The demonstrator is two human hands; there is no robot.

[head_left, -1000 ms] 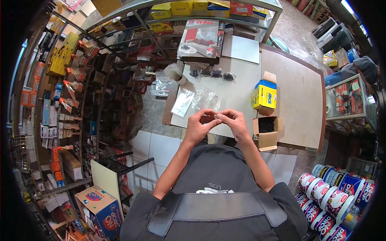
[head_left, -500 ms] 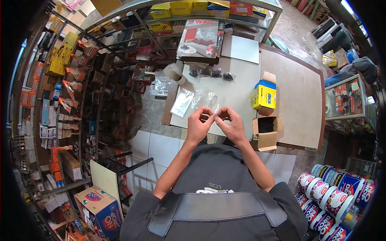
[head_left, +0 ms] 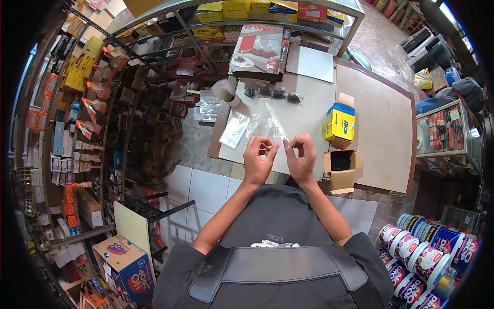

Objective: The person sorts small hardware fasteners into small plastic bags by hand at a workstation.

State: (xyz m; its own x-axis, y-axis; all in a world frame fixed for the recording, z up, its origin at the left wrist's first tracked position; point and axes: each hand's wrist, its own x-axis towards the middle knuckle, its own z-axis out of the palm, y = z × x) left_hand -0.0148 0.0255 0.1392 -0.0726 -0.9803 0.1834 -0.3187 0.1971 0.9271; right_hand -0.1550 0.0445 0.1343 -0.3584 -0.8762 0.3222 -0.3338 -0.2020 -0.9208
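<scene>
My right hand (head_left: 301, 158) is closed in a pinch on a clear plastic bag (head_left: 276, 121), which stretches from the fingertips up over the tabletop. My left hand (head_left: 259, 160) sits just left of it, thumb and forefinger curled together; whatever lies between them is too small to make out. More clear plastic bags (head_left: 257, 126) lie loose beyond the left fingers, beside a stack of flat clear bags (head_left: 235, 131). Farther back rest several small bags of black pieces (head_left: 278, 94). An opened carton of small black pieces (head_left: 340, 162) stands right of my right hand.
Behind the carton is a yellow and blue box (head_left: 339, 125). A Vinilex catalogue (head_left: 256, 49) lies at the back of the table (head_left: 378, 129), near a white roll (head_left: 226, 93). Stocked shelves (head_left: 77, 129) line the left; paint tubs (head_left: 417, 252) are stacked at the right.
My hands were touching at the fingertips and have moved apart, the right one shifting right. A narrow clear bag now stands out from the right fingertips. The view has shifted slightly.
</scene>
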